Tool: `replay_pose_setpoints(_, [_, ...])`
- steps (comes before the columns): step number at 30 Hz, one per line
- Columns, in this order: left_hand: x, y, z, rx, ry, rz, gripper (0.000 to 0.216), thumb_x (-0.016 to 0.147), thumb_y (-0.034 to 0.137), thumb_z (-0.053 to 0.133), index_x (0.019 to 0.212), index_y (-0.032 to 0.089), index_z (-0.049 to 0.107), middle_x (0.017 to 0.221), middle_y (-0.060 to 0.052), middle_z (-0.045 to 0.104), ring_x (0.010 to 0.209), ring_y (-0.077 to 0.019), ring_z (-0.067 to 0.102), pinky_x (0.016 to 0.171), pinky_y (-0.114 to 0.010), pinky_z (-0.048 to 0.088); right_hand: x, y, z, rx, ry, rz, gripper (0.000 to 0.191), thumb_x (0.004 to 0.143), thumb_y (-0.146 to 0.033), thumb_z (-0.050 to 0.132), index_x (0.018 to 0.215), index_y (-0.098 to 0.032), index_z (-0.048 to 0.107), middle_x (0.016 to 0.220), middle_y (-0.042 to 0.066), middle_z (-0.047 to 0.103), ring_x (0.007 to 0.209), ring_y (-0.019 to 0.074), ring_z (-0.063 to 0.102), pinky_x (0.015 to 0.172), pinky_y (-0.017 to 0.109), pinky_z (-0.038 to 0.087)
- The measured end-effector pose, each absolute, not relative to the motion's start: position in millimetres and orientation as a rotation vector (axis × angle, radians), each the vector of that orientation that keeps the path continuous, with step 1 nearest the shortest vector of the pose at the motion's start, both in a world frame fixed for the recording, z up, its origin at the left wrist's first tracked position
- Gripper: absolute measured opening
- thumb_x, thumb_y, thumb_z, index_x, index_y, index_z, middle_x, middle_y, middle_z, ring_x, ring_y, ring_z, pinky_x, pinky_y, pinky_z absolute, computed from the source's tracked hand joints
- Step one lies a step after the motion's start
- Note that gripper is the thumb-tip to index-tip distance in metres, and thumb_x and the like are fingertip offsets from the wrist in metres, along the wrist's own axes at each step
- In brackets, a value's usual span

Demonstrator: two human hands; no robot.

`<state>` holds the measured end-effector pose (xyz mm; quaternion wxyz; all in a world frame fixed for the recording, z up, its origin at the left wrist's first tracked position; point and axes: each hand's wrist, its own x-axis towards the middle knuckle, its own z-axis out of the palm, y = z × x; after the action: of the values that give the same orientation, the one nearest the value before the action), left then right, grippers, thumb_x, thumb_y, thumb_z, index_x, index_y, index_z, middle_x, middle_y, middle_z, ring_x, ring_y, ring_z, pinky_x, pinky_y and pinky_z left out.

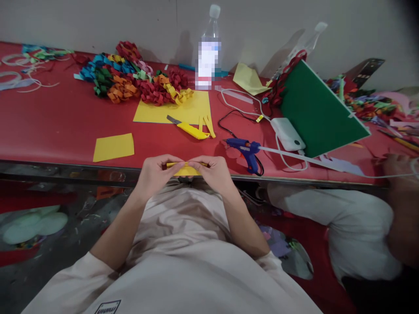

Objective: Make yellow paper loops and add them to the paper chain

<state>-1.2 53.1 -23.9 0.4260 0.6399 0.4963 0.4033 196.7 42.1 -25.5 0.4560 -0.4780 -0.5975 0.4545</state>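
Between my two hands, at the front edge of the red table, is a piece of yellow paper (187,171) with a rolled or folded upper edge. My left hand (159,171) pinches its left end, and my right hand (212,170) pinches the right end; the thumbs nearly meet in the middle. A second yellow paper piece (114,147) lies flat to the left. Beyond my hands rests a yellow utility knife (193,130) with its blade out, beside a few narrow yellow paper strips (209,126). Right of my hands lies a blue glue gun (245,150) with a long glue stick in its back.
Bunches of coloured paper chains (124,83) lie at the back, partly on a yellow sheet (153,114). A plastic bottle (209,56) stands by the wall. To the right are a white power bank (288,134) with cables, a leaning green board (317,109) and another person's hand (394,168).
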Motion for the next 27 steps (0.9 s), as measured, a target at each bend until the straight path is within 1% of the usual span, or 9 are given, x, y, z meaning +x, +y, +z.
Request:
replay_pose_setpoints(5, [-3.7,55.5,-20.4,1.618,1.247,1.018,0.028,0.089,0.042,0.070,0.090,0.016,0.080,0.081,-0.004,0.078,0.067,-0.0164,0.073,0.063,-0.021,0.059,201.8,41.1,-22.7,-1.132,-1.581,1.198,0.032,0.099,-0.041,0.058,0.107,-0.019,0.079,0.078,0.004,0.080,0.077,0.0211,0.077,0.070,0.027,0.057])
replay_pose_setpoints(9, [-8.9,55.5,-25.3,1.646,1.110,0.980,0.036,0.099,0.046,0.058,0.111,0.016,0.075,0.091,-0.006,0.078,0.057,-0.0136,0.069,0.056,-0.022,0.058,203.8,42.7,-27.5,-1.150,-1.525,1.231,0.033,0.100,-0.043,0.056,0.109,-0.020,0.077,0.072,0.004,0.078,0.064,0.0201,0.075,0.055,0.026,0.051])
replay_pose_setpoints(12, [-13.9,54.0,-31.5,1.838,0.976,1.005,0.037,0.096,0.042,0.065,0.125,0.020,0.068,0.112,-0.009,0.075,0.076,-0.0156,0.074,0.065,-0.023,0.059,204.2,44.1,-29.2,-1.127,-1.456,1.286,0.033,0.098,-0.045,0.058,0.109,-0.020,0.077,0.069,0.003,0.077,0.060,0.0202,0.074,0.050,0.026,0.049])
replay_pose_setpoints(15, [-15.9,53.4,-34.0,2.152,0.873,1.120,0.027,0.088,0.031,0.077,0.113,0.021,0.074,0.114,-0.009,0.075,0.103,-0.0197,0.073,0.088,-0.026,0.058,204.8,43.7,-25.6,-1.089,-1.422,1.354,0.036,0.097,-0.050,0.060,0.108,-0.019,0.077,0.068,0.003,0.075,0.060,0.0202,0.074,0.049,0.025,0.048])
replay_pose_setpoints(17, [-15.0,53.7,-33.0,2.247,0.860,1.219,0.015,0.089,0.025,0.075,0.103,0.021,0.077,0.109,-0.008,0.076,0.102,-0.0183,0.072,0.092,-0.027,0.056,205.8,42.2,-22.7,-1.064,-1.431,1.361,0.039,0.097,-0.051,0.060,0.113,-0.020,0.075,0.076,0.004,0.077,0.064,0.0192,0.074,0.055,0.026,0.052])
replay_pose_setpoints(19, [-12.8,53.8,-30.8,2.240,0.882,1.281,0.010,0.090,0.022,0.074,0.099,0.021,0.078,0.104,-0.008,0.077,0.096,-0.0162,0.073,0.088,-0.026,0.057,207.4,40.0,-21.5,-1.008,-1.457,1.353,0.041,0.096,-0.051,0.063,0.124,-0.022,0.071,0.098,0.006,0.079,0.075,0.0179,0.076,0.070,0.028,0.059])
replay_pose_setpoints(22, [-7.1,51.9,-27.9,2.139,0.962,1.317,0.008,0.088,0.024,0.076,0.094,0.020,0.079,0.099,-0.006,0.078,0.091,-0.0154,0.074,0.084,-0.024,0.058,209.7,37.2,-24.1,-0.921,-1.484,1.310,0.043,0.091,-0.046,0.071,0.129,-0.025,0.069,0.124,0.007,0.075,0.089,0.0169,0.075,0.086,0.030,0.060])
replay_pose_setpoints(24, [-1.8,49.4,-27.2,1.981,1.045,1.312,0.011,0.087,0.028,0.077,0.093,0.019,0.077,0.095,-0.006,0.079,0.086,-0.0153,0.075,0.080,-0.023,0.060,210.3,36.2,-27.0,-0.912,-1.477,1.267,0.037,0.091,-0.041,0.073,0.124,-0.025,0.072,0.124,0.007,0.075,0.087,0.0162,0.075,0.086,0.030,0.060])
replay_pose_setpoints(27, [6.7,46.1,-27.3,1.689,1.148,1.307,0.025,0.084,0.033,0.080,0.103,0.018,0.074,0.094,-0.005,0.079,0.075,-0.0148,0.076,0.068,-0.021,0.062,209.2,36.1,-29.4,-0.955,-1.451,1.199,0.031,0.091,-0.037,0.074,0.119,-0.024,0.074,0.108,0.005,0.079,0.081,0.0163,0.076,0.080,0.029,0.061])
